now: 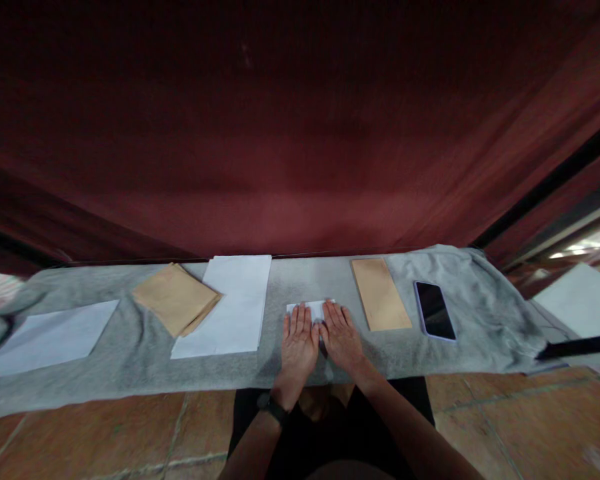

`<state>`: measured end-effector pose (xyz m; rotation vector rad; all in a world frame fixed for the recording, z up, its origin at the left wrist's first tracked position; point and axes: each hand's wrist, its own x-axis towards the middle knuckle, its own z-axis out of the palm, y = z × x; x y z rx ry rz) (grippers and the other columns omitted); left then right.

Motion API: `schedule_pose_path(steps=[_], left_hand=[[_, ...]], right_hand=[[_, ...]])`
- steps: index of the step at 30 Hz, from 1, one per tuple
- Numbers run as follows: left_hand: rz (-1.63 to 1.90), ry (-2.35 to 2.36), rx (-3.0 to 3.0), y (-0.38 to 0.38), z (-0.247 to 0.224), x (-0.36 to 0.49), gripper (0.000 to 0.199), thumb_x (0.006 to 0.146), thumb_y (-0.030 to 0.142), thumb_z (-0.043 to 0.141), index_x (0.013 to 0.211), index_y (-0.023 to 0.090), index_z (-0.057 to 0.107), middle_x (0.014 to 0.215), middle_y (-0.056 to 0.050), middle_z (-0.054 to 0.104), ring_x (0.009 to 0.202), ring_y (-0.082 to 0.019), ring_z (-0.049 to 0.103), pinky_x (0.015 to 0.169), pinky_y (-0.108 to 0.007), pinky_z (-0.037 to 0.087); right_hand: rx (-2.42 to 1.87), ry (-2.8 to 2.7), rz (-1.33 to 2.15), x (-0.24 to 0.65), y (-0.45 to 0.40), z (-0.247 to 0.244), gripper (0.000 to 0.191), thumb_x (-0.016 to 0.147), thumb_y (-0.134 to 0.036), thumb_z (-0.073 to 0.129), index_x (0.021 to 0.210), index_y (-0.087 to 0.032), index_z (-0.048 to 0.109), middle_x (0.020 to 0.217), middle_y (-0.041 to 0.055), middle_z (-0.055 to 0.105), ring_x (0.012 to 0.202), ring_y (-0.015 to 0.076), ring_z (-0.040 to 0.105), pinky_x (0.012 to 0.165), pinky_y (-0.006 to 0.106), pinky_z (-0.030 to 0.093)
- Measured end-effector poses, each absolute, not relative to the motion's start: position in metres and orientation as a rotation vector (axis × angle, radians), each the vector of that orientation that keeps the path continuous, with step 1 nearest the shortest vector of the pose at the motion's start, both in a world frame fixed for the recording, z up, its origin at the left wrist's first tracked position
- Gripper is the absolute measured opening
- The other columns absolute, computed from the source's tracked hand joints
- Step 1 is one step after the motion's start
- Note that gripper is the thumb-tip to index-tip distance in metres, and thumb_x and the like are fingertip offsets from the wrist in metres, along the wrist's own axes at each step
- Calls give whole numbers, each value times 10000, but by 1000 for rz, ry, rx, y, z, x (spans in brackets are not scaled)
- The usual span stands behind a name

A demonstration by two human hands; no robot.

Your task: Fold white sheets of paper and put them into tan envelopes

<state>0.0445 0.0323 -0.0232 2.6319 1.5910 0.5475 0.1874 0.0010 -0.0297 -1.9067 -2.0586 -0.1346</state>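
My left hand [299, 343] and right hand [341, 333] lie flat, fingers extended, pressing white paper [314, 309], nothing grasped; brown envelope [381, 295] at two o'clock

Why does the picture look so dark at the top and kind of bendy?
Head view: the red cloth fades nearly to black along the top and looks brighter low in the middle; the picture seems wide-angle, stretched near the sides; a bright, washed-out patch shows at the far right; soft shadows lie beside the hands on the gray cloth.
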Motion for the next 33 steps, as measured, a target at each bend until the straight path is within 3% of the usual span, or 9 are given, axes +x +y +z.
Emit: schedule_pose_path(steps=[4,9,15,22,26,29,33], left_hand=[[446,1456,2684,36,-23,62,539,1057,347,309,1541,129,402,1582,-116,435,1502,-245,347,1232,-487,307],[441,1511,2690,40,-27,61,613,1050,448,332,1533,76,402,1591,-166,400,1505,-266,338,1232,-478,304],[475,1626,2658,44,-33,46,626,1043,455,343,1527,64,409,1601,-174,376,1511,-287,321,1229,-482,304],[550,1739,2617,46,-39,39,609,1038,386,345,1550,57,363,1590,-194,391,1511,-289,322,1218,-498,318],[503,1744,2624,46,-37,40,574,1025,372,396,1550,138,399,1616,-166,363,1515,-307,311,1206,-518,326],[423,1714,2643,46,-33,38,538,1007,292,424,1539,215,433,1639,-127,336,1525,-305,287,1209,-529,316],[297,1697,2648,45,-28,37,563,973,172,411,1536,160,434,1642,-159,314,1529,-297,277,1226,-496,297]], right_hand=[[-1936,-2124,-188,188,0,-30,566,992,-231,459,1531,-65,412,1594,179,398,1486,289,362,1224,492,281],[-1966,-2110,-183,187,1,-33,594,989,-234,456,1553,-64,373,1599,190,383,1482,304,361,1216,512,289],[-2003,-2022,-151,185,2,-36,571,1008,-213,378,1559,-63,362,1595,189,388,1476,306,373,1211,531,281],[-2023,-1900,-174,185,1,-35,508,1031,-211,361,1500,-43,458,1564,191,440,1457,301,401,1205,498,279],[-2085,-1829,-88,180,9,-27,516,1059,-282,339,1476,-15,482,1546,206,458,1466,307,391,1218,500,261],[-2000,-1891,34,167,17,-22,520,1073,-326,308,1486,-68,492,1573,150,437,1487,273,365,1242,468,234],[-1895,-1962,138,151,23,-25,537,1087,-355,248,1507,-106,470,1582,107,428,1486,225,374,1246,427,251]])
